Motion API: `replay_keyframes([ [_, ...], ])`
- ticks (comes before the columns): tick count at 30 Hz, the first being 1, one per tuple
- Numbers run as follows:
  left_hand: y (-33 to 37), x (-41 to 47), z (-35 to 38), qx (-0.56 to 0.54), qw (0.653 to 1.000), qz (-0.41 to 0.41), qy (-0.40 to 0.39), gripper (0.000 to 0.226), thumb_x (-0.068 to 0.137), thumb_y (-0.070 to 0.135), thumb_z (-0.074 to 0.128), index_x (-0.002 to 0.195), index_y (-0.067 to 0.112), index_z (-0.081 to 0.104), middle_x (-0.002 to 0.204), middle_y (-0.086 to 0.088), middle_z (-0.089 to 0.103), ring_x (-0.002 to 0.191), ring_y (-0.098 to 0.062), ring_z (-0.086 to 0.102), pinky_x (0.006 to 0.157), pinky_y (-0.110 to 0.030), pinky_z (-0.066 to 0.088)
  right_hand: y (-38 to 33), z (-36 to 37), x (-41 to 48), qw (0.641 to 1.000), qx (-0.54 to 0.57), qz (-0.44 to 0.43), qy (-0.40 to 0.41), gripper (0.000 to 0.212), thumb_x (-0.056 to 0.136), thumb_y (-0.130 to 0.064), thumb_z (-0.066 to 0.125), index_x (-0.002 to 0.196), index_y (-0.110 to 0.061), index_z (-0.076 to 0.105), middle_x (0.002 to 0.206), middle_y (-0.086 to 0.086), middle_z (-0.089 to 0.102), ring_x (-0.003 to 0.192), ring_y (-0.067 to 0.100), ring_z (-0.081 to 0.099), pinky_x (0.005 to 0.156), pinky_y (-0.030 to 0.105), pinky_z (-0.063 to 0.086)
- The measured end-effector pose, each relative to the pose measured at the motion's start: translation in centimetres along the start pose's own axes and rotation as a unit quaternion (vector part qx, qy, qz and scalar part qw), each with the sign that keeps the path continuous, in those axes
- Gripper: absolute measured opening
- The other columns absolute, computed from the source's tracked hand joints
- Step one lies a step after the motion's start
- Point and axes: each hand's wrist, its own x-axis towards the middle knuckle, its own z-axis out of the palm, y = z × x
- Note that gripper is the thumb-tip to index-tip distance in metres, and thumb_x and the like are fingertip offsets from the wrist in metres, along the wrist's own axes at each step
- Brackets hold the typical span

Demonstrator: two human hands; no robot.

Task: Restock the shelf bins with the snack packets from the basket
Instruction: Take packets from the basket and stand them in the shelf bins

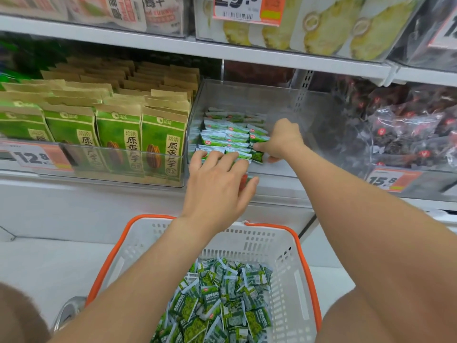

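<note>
A clear shelf bin (249,95) at mid-height holds rows of small green snack packets (227,134) along its left side. My right hand (279,142) reaches into the bin and pinches a green packet (257,154) at the right end of the front row. At the bin's front edge my left hand (220,184) holds a stack of the same packets, fingers curled over the top and thumb underneath. Below stands a white basket with an orange rim (299,246), with a heap of loose green packets (222,303) in its bottom.
Left of the bin, a clear tray holds upright green and brown seed bags (118,134) behind a 12.8 price tag. To the right lie dark packaged snacks (408,129) with a 15.8 tag. A shelf with dried fruit bags (329,26) hangs above.
</note>
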Motion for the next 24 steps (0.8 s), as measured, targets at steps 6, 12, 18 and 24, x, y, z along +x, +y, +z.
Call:
replay_keyframes([
  [6,-0.4,-0.1,0.2,-0.008,1.0,0.015,0.01,0.045,0.103,0.056,0.043,0.118,0.023,0.07,0.131,0.002,0.067,0.115,-0.03,0.059,0.106,-0.05,0.035,0.5,-0.2,-0.4,0.997,0.02,0.018,-0.075,0.034,0.088,-0.033,0.082,0.09,-0.001,0.07,0.065,0.009,0.075,0.054,0.024,0.074,0.057,0.035,0.064],
  [12,-0.5,0.0,-0.3,-0.059,0.998,0.006,0.007,0.041,0.102,0.055,0.048,0.117,0.021,0.066,0.127,-0.001,0.066,0.116,-0.028,0.06,0.107,-0.049,0.037,2.8,-1.6,-1.6,0.976,-0.012,-0.017,-0.216,0.031,0.103,-0.03,0.059,0.119,-0.005,0.065,0.109,0.012,0.075,0.079,0.025,0.064,0.077,0.037,0.058],
  [18,-0.1,-0.5,-1.6,-0.135,0.987,0.054,0.073,0.03,0.085,0.021,0.083,0.108,0.015,0.065,0.115,-0.004,0.06,0.113,-0.033,0.055,0.101,-0.048,0.043,2.9,-3.1,-5.2,0.99,-0.03,-0.135,0.017,0.034,0.095,-0.019,0.046,0.096,0.006,0.069,0.095,0.027,0.072,0.097,0.047,0.065,0.079,0.051,0.058],
  [24,1.1,-4.2,1.0,-0.144,0.979,0.121,0.079,0.019,0.082,0.004,0.072,0.075,0.014,0.057,0.076,-0.002,0.054,0.074,-0.029,0.051,0.058,-0.043,0.042,2.0,-3.1,-15.9,0.932,-0.121,-0.297,0.171,0.028,0.084,-0.033,0.043,0.09,-0.015,0.063,0.082,0.015,0.068,0.077,0.043,0.062,0.06,0.04,0.043],
])
